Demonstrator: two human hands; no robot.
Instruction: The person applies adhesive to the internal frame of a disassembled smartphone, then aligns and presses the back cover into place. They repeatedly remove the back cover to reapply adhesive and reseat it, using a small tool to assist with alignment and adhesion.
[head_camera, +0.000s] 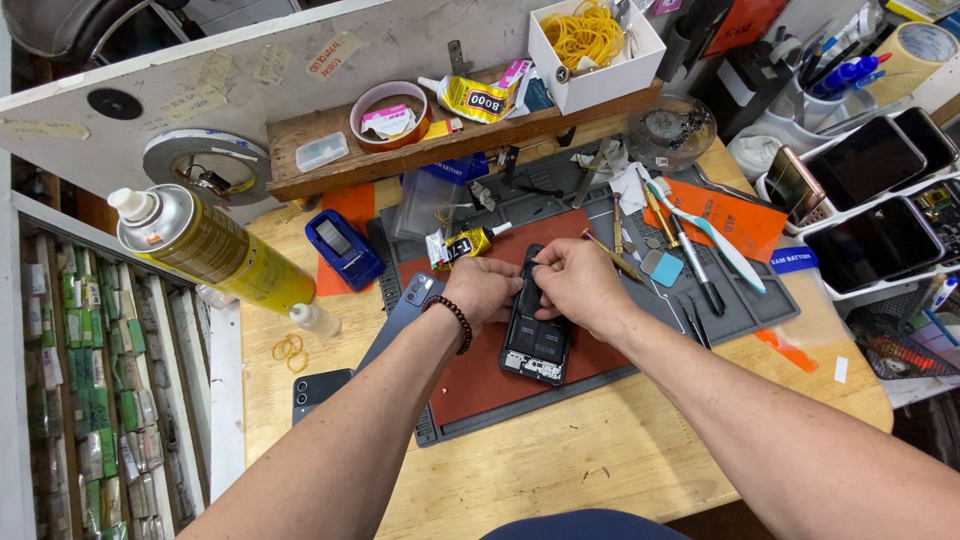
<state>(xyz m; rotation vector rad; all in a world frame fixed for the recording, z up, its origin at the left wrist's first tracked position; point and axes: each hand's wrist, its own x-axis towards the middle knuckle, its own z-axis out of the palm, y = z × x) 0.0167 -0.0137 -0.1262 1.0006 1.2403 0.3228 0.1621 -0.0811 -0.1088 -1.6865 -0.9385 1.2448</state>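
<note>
Both hands pinch at the top of the opened phone (537, 330): left hand (483, 290) steadies, right hand (577, 282) grips something small; pull slowly, evenly.

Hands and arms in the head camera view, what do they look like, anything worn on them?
Both forearms are bare, with no sleeves or gloves. The left hand has a bracelet of dark round beads around its wrist. The right hand wears nothing visible: no watch, band or ring shows from this angle.
</note>
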